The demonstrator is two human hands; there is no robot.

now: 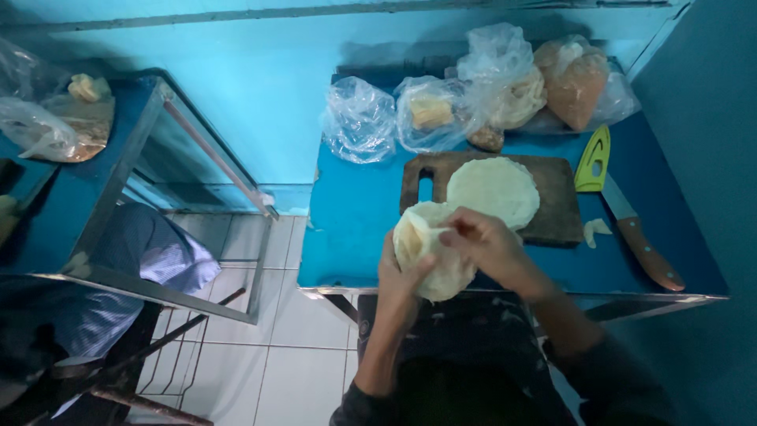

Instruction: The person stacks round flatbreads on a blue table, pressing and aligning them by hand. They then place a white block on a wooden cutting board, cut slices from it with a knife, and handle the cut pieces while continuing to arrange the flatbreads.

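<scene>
Pale, floury dough is what both hands are busy with: a thin round wrapper [430, 252] held just above the near edge of the blue table [355, 213], in front of the person's body. The left hand [400, 276] cups the wrapper from below and behind, fingers closed around it, while the right hand [485, 244] pinches its upper edge between thumb and fingertips and pulls it across. The step in hand looks like folding or peeling the sheet; the fold is only part made, with 1 flap turned over. The next move seems to call for a light pull, since so thin a sheet could tear, and for the cupping hand to stay firm beneath.

Counted: 1 wrapper in the hands and 1 stack of round wrappers [493, 189] lying on 1 dark wooden cutting board [552, 205]. How many sheets the stack holds cannot be told. To the right of the board lies 1 knife [643, 244] with a wooden handle, and beside its blade 1 yellow-green sheath [593, 158]. A small dough scrap [597, 229] lies near the knife. Along the back of the table sit about 4 clear plastic bags [359, 118], some holding pale or brown contents.
</scene>
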